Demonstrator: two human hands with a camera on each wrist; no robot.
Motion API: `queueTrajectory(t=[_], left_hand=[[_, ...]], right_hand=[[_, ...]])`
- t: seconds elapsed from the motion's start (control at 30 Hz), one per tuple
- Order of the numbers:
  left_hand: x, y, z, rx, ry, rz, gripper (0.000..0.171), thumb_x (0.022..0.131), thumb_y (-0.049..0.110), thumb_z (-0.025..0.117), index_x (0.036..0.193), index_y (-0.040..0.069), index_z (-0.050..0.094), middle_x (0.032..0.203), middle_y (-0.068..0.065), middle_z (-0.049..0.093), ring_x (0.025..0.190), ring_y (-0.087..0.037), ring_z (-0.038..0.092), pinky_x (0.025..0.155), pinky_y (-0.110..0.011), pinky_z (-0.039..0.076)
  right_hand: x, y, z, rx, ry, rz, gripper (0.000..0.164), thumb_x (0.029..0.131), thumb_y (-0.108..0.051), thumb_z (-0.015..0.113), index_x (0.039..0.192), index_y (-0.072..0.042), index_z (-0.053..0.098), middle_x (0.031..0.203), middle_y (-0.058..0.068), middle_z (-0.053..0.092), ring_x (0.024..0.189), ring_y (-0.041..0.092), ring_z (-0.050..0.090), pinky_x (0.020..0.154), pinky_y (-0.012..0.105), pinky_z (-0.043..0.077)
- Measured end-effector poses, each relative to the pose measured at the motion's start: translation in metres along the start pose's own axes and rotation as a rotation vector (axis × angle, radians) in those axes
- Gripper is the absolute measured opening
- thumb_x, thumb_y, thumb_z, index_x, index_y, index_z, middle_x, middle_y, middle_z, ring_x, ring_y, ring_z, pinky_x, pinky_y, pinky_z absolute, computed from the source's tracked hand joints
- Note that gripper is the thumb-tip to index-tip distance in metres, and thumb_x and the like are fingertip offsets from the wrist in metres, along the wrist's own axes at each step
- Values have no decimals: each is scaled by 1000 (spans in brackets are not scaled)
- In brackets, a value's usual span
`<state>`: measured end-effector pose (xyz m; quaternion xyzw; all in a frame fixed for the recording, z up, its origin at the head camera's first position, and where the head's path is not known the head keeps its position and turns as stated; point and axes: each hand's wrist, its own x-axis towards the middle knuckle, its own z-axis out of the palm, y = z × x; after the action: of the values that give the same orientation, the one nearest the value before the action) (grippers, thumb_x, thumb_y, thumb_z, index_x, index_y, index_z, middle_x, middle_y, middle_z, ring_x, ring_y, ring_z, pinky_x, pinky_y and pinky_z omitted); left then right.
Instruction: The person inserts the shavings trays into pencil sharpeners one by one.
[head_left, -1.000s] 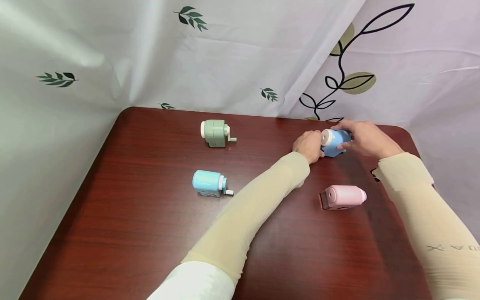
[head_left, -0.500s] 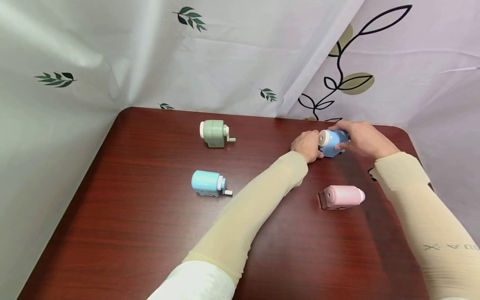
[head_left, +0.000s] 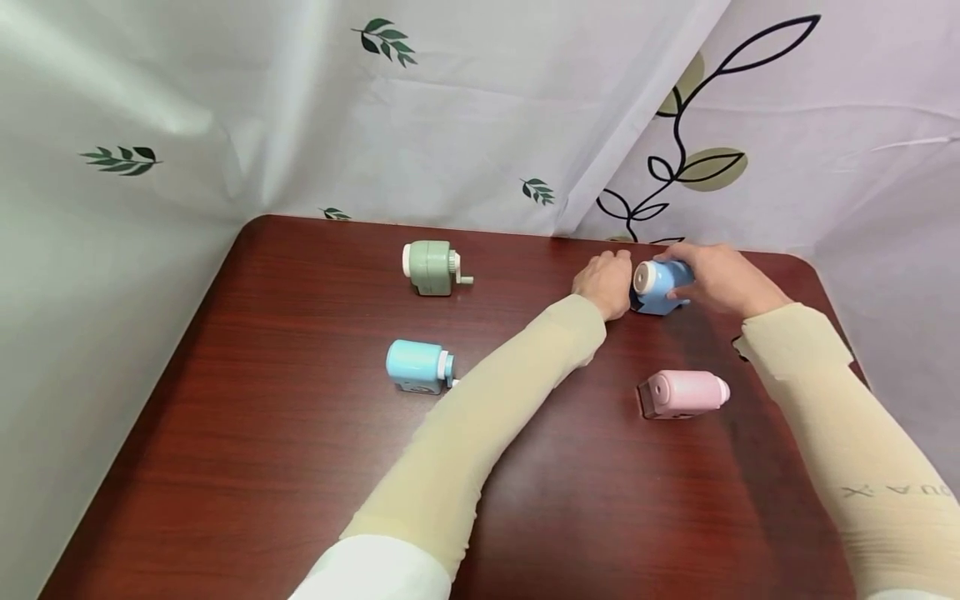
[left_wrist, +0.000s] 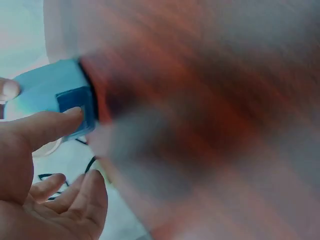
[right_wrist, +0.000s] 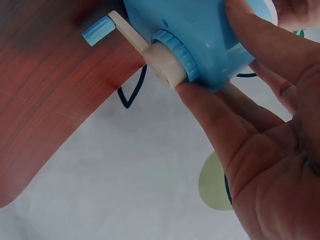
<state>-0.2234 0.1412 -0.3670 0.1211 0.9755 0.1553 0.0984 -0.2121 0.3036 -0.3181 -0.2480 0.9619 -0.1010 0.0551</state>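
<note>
A blue hand-crank pencil sharpener (head_left: 656,287) with a cream round front stands at the back right of the table. My right hand (head_left: 723,273) grips its body, thumb on one side and fingers on the other. The right wrist view shows its white crank arm (right_wrist: 130,32) with a blue knob (right_wrist: 99,31). Beside the sharpener's front is my left hand (head_left: 603,283). In the left wrist view, the left thumb (left_wrist: 50,125) lies over a dark square recess (left_wrist: 75,100) in the blue body, while the other fingers are loosely bent and hold nothing.
A pink sharpener (head_left: 686,393) lies nearer on the right. To the left are a light blue sharpener (head_left: 416,365) and a green sharpener (head_left: 431,267). White patterned curtain (head_left: 465,125) hangs behind the brown table (head_left: 262,417).
My left hand has shifted slightly left, away from the sharpener's front, and its fingers have loosened. The right hand keeps its grip, with the sharpener slightly farther left in view.
</note>
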Motion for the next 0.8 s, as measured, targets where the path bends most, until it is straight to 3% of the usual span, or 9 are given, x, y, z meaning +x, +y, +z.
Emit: queueTrajectory(t=[0.33, 0.57, 0.7, 0.8], left_hand=[[-18, -9, -34, 129, 49, 46, 46, 86, 31, 62, 127, 17, 46, 121, -3, 49, 106, -20, 48, 86, -32, 43], [-41, -30, -66, 160, 113, 72, 52, 85, 46, 62, 124, 15, 45, 117, -4, 47, 105, -24, 48, 86, -34, 40], [-57, -51, -87, 145, 140, 70, 73, 86, 58, 56, 141, 14, 36, 137, -10, 40, 119, -28, 44, 99, -38, 35], [-70, -69, -100, 97, 161, 50, 82, 87, 62, 50, 150, 16, 25, 151, -12, 24, 133, -30, 30, 108, -42, 23]], right_hand=[[3, 3, 0, -33, -10, -8, 51, 70, -3, 77, 118, -3, 58, 102, 22, 63, 86, 38, 59, 76, 51, 47], [5, 5, 2, -18, -10, 5, 53, 73, -4, 76, 122, -3, 55, 105, 23, 62, 89, 39, 58, 79, 52, 46], [6, 3, 2, -12, -41, 23, 57, 77, -9, 74, 128, -4, 49, 109, 24, 59, 92, 39, 56, 80, 52, 45], [5, 0, 0, -19, -73, 45, 64, 82, -18, 71, 137, -5, 39, 116, 27, 54, 99, 41, 53, 86, 54, 41]])
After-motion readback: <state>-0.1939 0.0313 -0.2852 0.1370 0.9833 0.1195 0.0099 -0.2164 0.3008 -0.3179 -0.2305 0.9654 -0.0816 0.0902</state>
